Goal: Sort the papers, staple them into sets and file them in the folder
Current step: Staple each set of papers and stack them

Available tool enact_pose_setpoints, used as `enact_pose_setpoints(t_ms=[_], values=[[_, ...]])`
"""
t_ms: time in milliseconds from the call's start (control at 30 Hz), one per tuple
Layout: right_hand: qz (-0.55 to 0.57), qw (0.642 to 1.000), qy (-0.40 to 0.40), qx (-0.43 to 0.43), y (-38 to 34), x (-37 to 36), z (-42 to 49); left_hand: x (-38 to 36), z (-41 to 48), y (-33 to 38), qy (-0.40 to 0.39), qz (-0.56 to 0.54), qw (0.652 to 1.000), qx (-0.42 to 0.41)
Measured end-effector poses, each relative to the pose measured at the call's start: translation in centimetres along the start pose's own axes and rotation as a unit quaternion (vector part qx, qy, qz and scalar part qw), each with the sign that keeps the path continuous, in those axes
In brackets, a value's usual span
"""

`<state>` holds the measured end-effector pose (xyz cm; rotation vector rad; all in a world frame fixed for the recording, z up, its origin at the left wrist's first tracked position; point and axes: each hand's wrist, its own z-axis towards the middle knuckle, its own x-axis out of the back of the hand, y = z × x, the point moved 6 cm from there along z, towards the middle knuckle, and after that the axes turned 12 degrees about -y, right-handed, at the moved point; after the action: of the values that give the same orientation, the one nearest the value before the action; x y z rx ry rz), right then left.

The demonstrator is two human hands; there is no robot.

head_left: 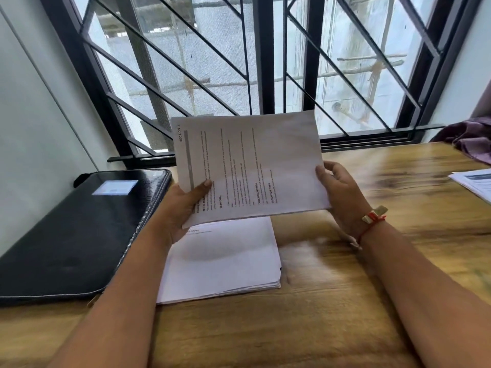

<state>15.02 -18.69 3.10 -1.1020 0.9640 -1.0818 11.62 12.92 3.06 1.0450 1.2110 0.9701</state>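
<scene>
Both hands hold up a printed sheet (pixel 255 160), turned sideways, above the wooden table (pixel 345 288). My left hand (pixel 183 205) grips its lower left corner, thumb on the printed face. At the sheet's right edge my right hand (pixel 337 192) holds it, thumb in front and fingers behind. Under the raised sheet a stack of white papers (pixel 223 264) lies flat on the table. A closed black zip folder (pixel 74 232) with a white label lies at the left, touching the stack's left side.
More printed papers (pixel 475 184) lie at the table's right edge. Purple cloth (pixel 467 139) is bunched at the far right corner. A barred window (pixel 239 62) runs along the back, a wall stands at the left.
</scene>
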Motion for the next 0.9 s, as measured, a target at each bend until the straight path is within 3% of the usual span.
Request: enact_pose_setpoints(t_ms=[133, 233, 367, 433, 600, 900], values=[[0.24, 0.966, 0.003, -0.096, 0.4, -1.1, -0.9, 0.3, 0.0, 0.2, 0.045, -0.025, 0.999, -0.015], [0.308, 0.937, -0.045, -0.157, 1.3, -3.0, -1.5, 0.0, 0.3, 0.3, 0.068, -0.056, 0.995, -0.045], [0.289, 0.923, -0.172, -0.187, 1.4, -7.8, -3.2, -2.0, 0.5, -0.9, 0.069, -0.071, 0.994, -0.045], [0.266, 0.93, -0.189, -0.169, 1.2, -9.3, -3.6, -3.6, 0.3, -1.5, 0.049, -0.054, 0.997, -0.032], [0.249, 0.952, -0.117, -0.137, 1.2, -8.7, -3.5, -5.6, 0.0, -2.0, -0.01, -0.021, 1.0, 0.004], [0.222, 0.957, -0.069, -0.175, 1.6, -7.5, -3.3, -7.0, -0.7, -1.8, -0.053, -0.047, 0.997, 0.005]])
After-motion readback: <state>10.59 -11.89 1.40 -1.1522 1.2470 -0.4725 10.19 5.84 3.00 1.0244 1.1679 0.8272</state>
